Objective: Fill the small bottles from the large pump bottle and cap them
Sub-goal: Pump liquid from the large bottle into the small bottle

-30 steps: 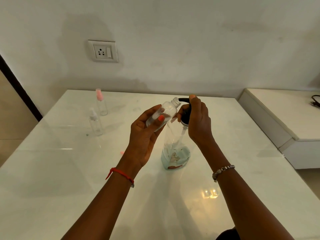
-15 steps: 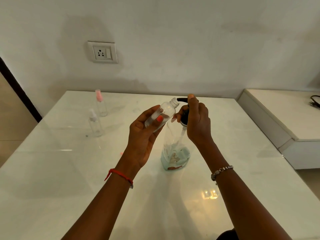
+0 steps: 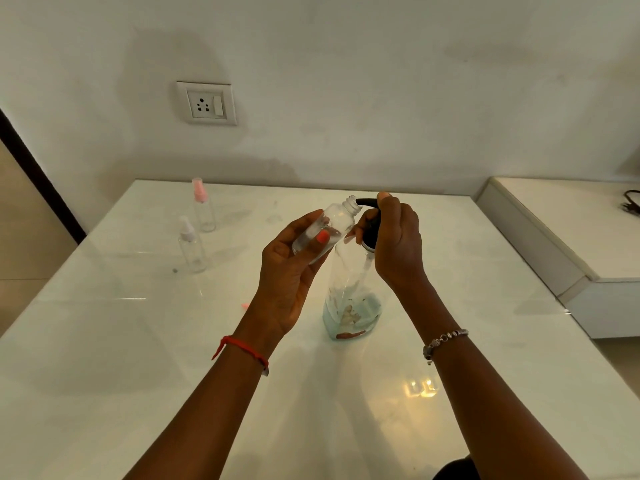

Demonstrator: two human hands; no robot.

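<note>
Curled round the small clear plastic bottle, the left hand tilts its open neck to the tip of the black pump spout, which the right hand clasps, a fingertip on top. Beneath that grip stands the large clear pump bottle, nearly empty. Both bottles look light, smooth and probably slippery, so a mid-body hold suits them. The large bottle's torn label is unreadable.

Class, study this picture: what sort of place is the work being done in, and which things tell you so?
Most likely a room in a home: a glossy white table set against a plain wall with a household wall socket, and a low white ledge beside it.
</note>
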